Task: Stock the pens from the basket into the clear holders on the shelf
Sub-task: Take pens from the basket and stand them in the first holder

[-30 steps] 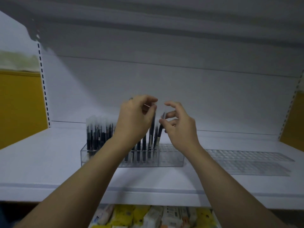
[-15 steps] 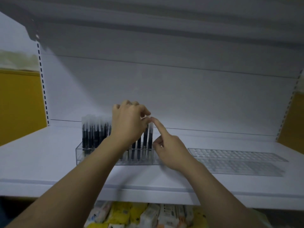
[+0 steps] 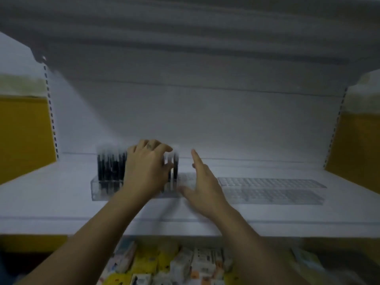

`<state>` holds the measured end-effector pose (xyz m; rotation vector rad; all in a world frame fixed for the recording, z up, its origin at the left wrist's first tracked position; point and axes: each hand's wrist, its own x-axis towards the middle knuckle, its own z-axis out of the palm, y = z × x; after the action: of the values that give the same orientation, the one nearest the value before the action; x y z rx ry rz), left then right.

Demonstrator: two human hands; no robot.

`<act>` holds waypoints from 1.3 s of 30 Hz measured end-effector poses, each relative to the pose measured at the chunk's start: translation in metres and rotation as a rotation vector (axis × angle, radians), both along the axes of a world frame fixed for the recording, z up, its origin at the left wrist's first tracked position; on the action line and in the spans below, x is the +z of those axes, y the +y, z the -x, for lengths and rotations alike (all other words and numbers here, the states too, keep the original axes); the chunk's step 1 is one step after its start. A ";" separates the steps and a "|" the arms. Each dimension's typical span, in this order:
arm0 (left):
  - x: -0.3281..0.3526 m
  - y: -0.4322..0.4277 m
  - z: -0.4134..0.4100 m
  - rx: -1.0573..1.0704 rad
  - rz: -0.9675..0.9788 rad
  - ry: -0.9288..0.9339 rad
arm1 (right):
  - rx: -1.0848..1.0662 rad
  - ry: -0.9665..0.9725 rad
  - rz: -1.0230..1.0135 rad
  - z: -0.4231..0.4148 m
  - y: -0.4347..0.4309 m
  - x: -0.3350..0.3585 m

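Note:
A clear holder (image 3: 96, 190) stands on the white shelf (image 3: 51, 192), its left part filled with upright black pens with pale caps (image 3: 111, 167). My left hand (image 3: 146, 167) is over the holder's middle, fingers and thumb curled round the top of a pen (image 3: 175, 167) in the rightmost row. My right hand (image 3: 203, 188) hovers at the holder's right end with index finger straight and thumb spread, holding nothing. The view is blurred. No basket is in view.
A second clear holder (image 3: 271, 190) without pens lies to the right on the same shelf. A higher shelf overhangs close above. Yellow and white packets (image 3: 185, 264) fill the shelf below. Yellow panels flank both sides.
Both hands have come down to the holder and the pens I held now stand in it. My right hand has spread open and drawn slightly right. The view has tilted.

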<state>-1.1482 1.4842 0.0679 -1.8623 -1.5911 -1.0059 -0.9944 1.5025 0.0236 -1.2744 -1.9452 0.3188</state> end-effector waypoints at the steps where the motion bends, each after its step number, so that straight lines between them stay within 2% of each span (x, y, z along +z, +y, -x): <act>1: -0.010 -0.007 -0.004 -0.016 -0.019 0.003 | -0.024 0.028 -0.032 -0.006 -0.005 -0.008; 8: -0.084 -0.051 -0.059 -0.266 -0.040 0.003 | -0.181 0.116 -0.215 -0.066 -0.073 -0.051; 12: -0.139 -0.067 -0.096 -0.402 0.063 -0.026 | -0.313 0.151 -0.244 -0.109 -0.111 -0.110; 16: -0.209 -0.078 -0.125 -0.430 0.332 -0.063 | -0.452 0.126 0.033 -0.138 -0.137 -0.196; 20: -0.278 -0.090 -0.147 -0.429 0.626 -0.046 | -0.453 0.061 0.335 -0.155 -0.161 -0.273; 24: -0.336 -0.105 -0.150 -0.433 0.849 -0.065 | -0.452 0.046 0.500 -0.166 -0.172 -0.317; 32: -0.409 -0.128 -0.133 -0.385 1.131 -0.172 | -0.386 -0.073 0.753 -0.159 -0.171 -0.386; 34: -0.423 -0.132 -0.131 -0.345 1.244 -0.208 | -0.331 -0.148 0.832 -0.157 -0.173 -0.405; 39: -0.469 -0.131 -0.127 -0.228 1.483 -0.165 | -0.247 -0.315 0.992 -0.173 -0.170 -0.443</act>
<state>-1.0217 1.3532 -0.4011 -2.8924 -2.5853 0.1985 -0.8219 1.3328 -0.4195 -2.2753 -1.8813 1.0963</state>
